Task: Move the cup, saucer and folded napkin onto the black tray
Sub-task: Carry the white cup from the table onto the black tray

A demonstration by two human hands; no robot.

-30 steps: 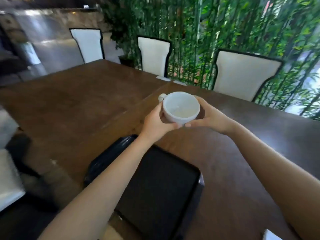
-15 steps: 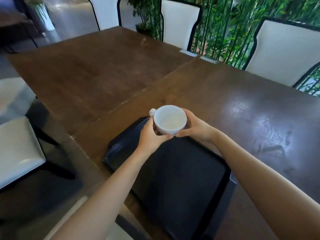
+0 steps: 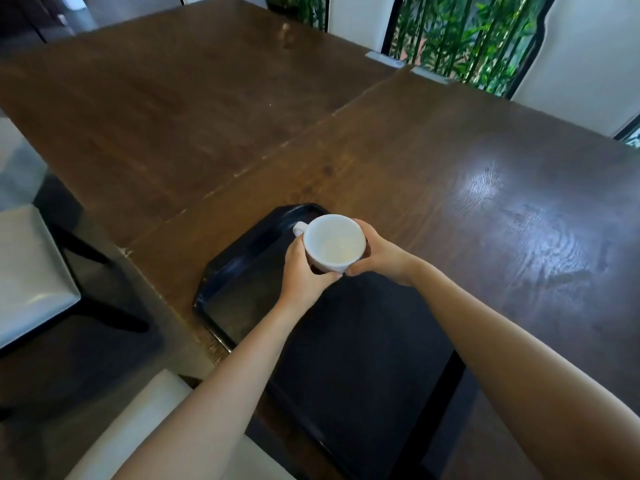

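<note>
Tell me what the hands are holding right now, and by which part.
Both hands, left hand and right hand, hold the white cup by its body, one on each side; its handle is untouched. It is above the black tray.

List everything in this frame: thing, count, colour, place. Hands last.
cup: 1, white, empty, upright, held over the far end of the tray, handle pointing far-left
tray: 1, black, on the near edge of the table, nothing resting on it
table: 2 dark brown wooden tops pushed together, seam running diagonally
chairs: at least 4 visible in part, white with black frames, two on the far side, two at near left
bamboo plants: green, behind the far chairs
saucer, napkin: not in view
left hand: 1, gripping the cup's left side
right hand: 1, gripping the cup's right side
</note>
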